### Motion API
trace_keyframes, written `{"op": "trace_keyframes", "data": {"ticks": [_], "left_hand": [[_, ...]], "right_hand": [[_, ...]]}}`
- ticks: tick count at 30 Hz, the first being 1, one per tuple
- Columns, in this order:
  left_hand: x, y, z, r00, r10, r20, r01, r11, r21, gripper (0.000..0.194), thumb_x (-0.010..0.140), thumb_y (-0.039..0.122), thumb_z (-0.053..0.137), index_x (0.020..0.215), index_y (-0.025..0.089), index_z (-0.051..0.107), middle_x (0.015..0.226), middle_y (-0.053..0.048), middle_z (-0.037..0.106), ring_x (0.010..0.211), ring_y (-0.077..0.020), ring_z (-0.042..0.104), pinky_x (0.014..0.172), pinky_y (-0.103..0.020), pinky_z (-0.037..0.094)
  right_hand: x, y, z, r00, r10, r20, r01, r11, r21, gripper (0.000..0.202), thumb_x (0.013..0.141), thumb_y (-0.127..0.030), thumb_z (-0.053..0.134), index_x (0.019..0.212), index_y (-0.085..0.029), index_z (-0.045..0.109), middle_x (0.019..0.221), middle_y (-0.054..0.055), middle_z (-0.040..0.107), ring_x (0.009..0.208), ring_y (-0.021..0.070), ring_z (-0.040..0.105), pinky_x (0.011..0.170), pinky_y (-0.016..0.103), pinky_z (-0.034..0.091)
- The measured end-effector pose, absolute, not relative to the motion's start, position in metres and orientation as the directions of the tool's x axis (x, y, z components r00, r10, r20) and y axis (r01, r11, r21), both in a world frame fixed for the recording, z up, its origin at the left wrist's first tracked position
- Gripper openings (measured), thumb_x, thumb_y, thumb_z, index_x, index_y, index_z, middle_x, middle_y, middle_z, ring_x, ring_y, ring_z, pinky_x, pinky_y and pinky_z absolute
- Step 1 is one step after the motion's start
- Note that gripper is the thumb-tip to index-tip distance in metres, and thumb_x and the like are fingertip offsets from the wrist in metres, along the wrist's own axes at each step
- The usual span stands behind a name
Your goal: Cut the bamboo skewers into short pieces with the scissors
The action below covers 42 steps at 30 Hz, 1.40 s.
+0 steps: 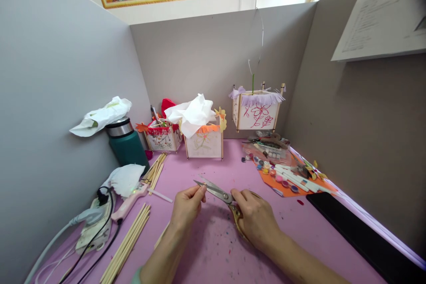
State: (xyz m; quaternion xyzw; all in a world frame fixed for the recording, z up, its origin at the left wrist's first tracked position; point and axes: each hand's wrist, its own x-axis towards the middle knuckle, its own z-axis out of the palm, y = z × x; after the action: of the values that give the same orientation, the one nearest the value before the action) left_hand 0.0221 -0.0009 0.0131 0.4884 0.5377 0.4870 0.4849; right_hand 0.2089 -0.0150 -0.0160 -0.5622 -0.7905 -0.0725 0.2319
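My right hand (256, 215) is wrapped round the gold handles of a pair of scissors (218, 191), whose silver blades point left and stand slightly apart. Close by the blade tips, my left hand (189, 206) is closed in a pinch, thumb against forefinger. Whatever lies between those fingers is too small to name. Both hands are above the pink tabletop (219, 248), which carries small dark and red specks. Under my left wrist, part of a pale stick (162, 236) shows.
At left are wooden sticks (128, 244), a pink glue gun (131, 202), a power strip (96, 226) and a green bottle (126, 146). Decorated boxes (204, 145) stand behind, one hanging (258, 113). Paint pots (279, 179) and a black slab (353, 226) lie right. Grey partitions (213, 57) enclose the table.
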Motion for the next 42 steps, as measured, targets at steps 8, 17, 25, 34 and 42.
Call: {"op": "trace_keyframes", "data": {"ticks": [8, 17, 25, 34, 42], "left_hand": [[0.023, -0.002, 0.016, -0.027, 0.998, -0.063, 0.041, 0.064, 0.997, 0.038, 0.073, 0.052, 0.057, 0.057, 0.018, 0.049, 0.031, 0.010, 0.027, 0.032, -0.0040, 0.017, 0.038, -0.020, 0.009], [0.024, -0.004, 0.018, 0.001, 0.998, -0.062, 0.004, 0.062, 0.998, 0.039, 0.072, 0.052, 0.060, 0.057, 0.018, 0.047, 0.034, 0.010, 0.026, 0.035, -0.0042, 0.016, 0.039, -0.021, 0.010], [0.024, -0.005, 0.017, -0.087, 0.996, -0.010, 0.073, 0.016, 0.997, 0.044, 0.071, 0.052, 0.060, 0.050, 0.018, 0.043, 0.035, 0.010, 0.022, 0.036, -0.0045, 0.016, 0.040, -0.022, 0.009], [0.020, 0.004, 0.015, 0.050, 0.992, -0.117, -0.246, 0.126, 0.961, 0.028, 0.068, 0.037, 0.068, 0.080, 0.013, 0.062, 0.050, 0.007, 0.044, 0.034, -0.0021, 0.023, 0.036, -0.019, 0.010], [0.020, 0.005, 0.019, 0.115, 0.986, -0.117, -0.481, 0.158, 0.862, 0.036, 0.069, 0.015, 0.066, 0.105, 0.011, 0.060, 0.072, 0.000, 0.056, 0.050, -0.0054, 0.047, 0.043, -0.017, 0.035]], "right_hand": [[0.208, -0.017, -0.020, -0.259, 0.859, 0.442, 0.914, 0.366, -0.175, 0.026, 0.079, -0.015, 0.048, 0.102, -0.021, 0.058, 0.081, 0.002, 0.061, 0.071, 0.0164, 0.054, 0.062, 0.027, 0.028], [0.209, -0.017, -0.016, -0.260, 0.840, 0.476, 0.911, 0.377, -0.168, 0.031, 0.077, -0.017, 0.051, 0.107, -0.021, 0.057, 0.083, 0.004, 0.059, 0.076, 0.0181, 0.052, 0.066, 0.028, 0.031], [0.205, -0.015, -0.020, -0.265, 0.856, 0.444, 0.922, 0.359, -0.143, 0.022, 0.079, -0.016, 0.049, 0.098, -0.021, 0.058, 0.079, 0.003, 0.061, 0.070, 0.0166, 0.054, 0.061, 0.027, 0.028], [0.215, -0.008, -0.009, -0.119, 0.897, 0.425, 0.742, 0.365, -0.563, 0.016, 0.083, -0.026, 0.046, 0.090, -0.019, 0.059, 0.070, 0.001, 0.058, 0.060, 0.0141, 0.051, 0.058, 0.026, 0.033], [0.223, -0.008, 0.009, -0.441, 0.859, -0.259, -0.110, -0.339, -0.934, 0.035, 0.084, -0.050, 0.047, 0.095, -0.018, 0.052, 0.055, -0.007, 0.045, 0.037, 0.0064, 0.037, 0.036, 0.019, 0.033]]}}
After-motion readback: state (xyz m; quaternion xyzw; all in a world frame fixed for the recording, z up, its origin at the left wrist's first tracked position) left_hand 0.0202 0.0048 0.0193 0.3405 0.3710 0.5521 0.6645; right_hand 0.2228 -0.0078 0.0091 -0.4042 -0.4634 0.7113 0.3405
